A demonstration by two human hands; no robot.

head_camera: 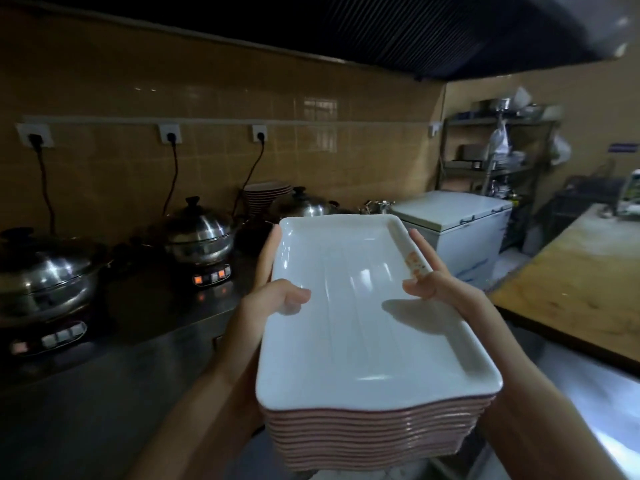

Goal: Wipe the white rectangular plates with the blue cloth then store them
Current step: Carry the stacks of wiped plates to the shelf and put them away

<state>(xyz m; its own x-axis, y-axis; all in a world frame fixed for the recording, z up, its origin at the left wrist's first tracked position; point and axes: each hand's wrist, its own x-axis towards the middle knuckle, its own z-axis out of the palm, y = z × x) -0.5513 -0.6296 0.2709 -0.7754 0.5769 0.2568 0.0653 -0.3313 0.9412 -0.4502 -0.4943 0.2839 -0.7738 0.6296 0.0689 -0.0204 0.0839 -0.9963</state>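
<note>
Plates (363,323), a whole stack of white ones, sit up in the air over the steel tabletop (104,393). Left hand (273,296) and right hand (436,285) each grip a long side, thumb hooked over the top rim, fingers (268,251) pressed together along the edge. Lidded pots (197,233) sit off left.

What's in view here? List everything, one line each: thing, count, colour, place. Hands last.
plate stack: one, white tops, pinkish edges, held at centre
lidded pots: three, silver, counter at left
round plates: one stack, pinkish, behind the pots
wall sockets: three, white, tiled wall
chest freezer: one, white, right of counter
shelf rack: one, grey, far right corner
table: one, wood-coloured, right
left grip: one, holds the stack's left side, thumb on top
right grip: one, holds the stack's right side, thumb on top
</note>
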